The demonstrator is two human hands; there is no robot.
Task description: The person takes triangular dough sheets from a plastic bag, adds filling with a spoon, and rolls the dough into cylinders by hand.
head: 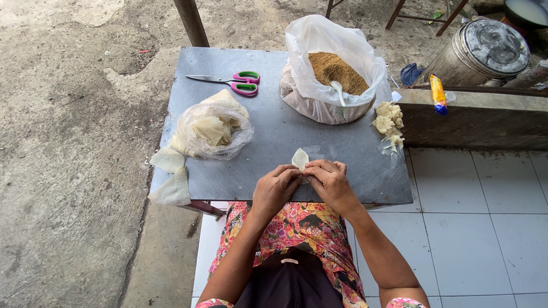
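Thin pale dough wrapper (pixel 300 158), folded to a point, pinched at the near edge of the grey metal tabletop (pixel 274 131) between both hands. Left hand (pixel 275 188) curled, fingertips closed on the wrapper's lower left side; right hand (pixel 331 182) likewise clenched on its lower right side, knuckles touching the left's. Below the hands, a flowered pink and red garment over the lap. Off the table's near left corner, two loose white wrapper sheets (pixel 170 177) overhanging the edge. Just beyond, at left, a crumpled clear plastic bag of stacked pale wrappers (pixel 212 130). At right, near the table's edge, a small heap of finished folded dumplings (pixel 389 124). Farther back, a wide white plastic bag of brown crumbly filling (pixel 334 68) with a white spoon (pixel 338 91) sunk in it. Beside it at far left, pink and green handled scissors (pixel 233 81), lying flat, blades shut. Beyond the table at far right, a dented round metal can (pixel 485 51), tilted behind a low ledge.
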